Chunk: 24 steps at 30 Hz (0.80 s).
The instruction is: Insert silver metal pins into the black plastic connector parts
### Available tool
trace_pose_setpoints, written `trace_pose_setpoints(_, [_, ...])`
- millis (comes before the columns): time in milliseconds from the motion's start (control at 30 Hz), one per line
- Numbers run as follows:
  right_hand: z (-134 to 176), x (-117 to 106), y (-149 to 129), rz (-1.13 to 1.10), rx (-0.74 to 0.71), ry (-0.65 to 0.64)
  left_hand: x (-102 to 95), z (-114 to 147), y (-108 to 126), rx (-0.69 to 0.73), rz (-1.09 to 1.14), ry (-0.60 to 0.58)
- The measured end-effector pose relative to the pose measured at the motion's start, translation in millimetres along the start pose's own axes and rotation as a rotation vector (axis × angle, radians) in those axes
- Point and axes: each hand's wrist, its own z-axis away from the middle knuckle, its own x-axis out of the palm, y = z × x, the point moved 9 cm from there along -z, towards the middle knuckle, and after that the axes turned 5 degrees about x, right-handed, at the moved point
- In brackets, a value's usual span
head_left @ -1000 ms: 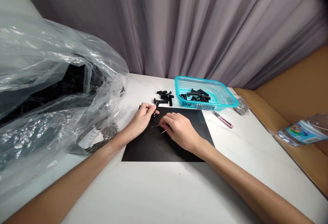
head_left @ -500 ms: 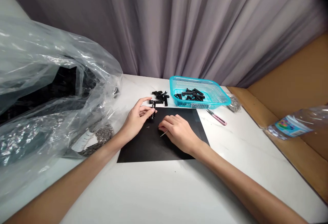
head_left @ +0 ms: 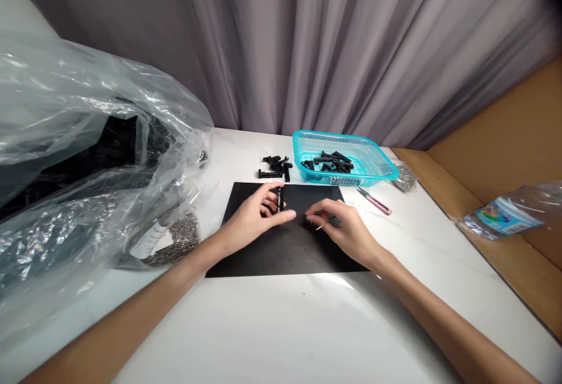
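The left hand (head_left: pixel 257 211) reaches over the black mat (head_left: pixel 281 255), thumb stretched out, fingers curled around a slim black part (head_left: pixel 281 198). Opposite, the right hand (head_left: pixel 340 220) arches palm-down, fingertips pinched narrow on what seems a thin pale rod (head_left: pixel 321 226), mostly hidden.

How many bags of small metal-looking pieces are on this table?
2. One bag lies beside the left forearm, left of the black mat; the other bag is by the right end of the blue basket. More may be hidden under the large clear plastic.
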Motion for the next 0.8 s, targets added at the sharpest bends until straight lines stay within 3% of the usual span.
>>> trace_pose_setpoints(333, [1.0, -0.3, 12.5, -0.183, 0.110, 0.049, 23.5, 11.3, 18.1, 0.164, -0.222, -0.104])
trace_pose_setpoints(533, [5.0, -4.9, 7.5, -0.235, 0.112, 0.054, 24.6, 13.9, 21.0, 0.159, -0.252, -0.127])
trace_pose_setpoints(633, [6.6, -11.9, 9.5, -0.261, 0.130, 0.084, 24.3, 13.4, 26.0, 0.226, -0.343, -0.133])
trace_pose_setpoints(800, [7.1, -5.1, 11.2, -0.327, 0.169, 0.033, 18.8, 13.8, 33.5, 0.305, -0.412, -0.064])
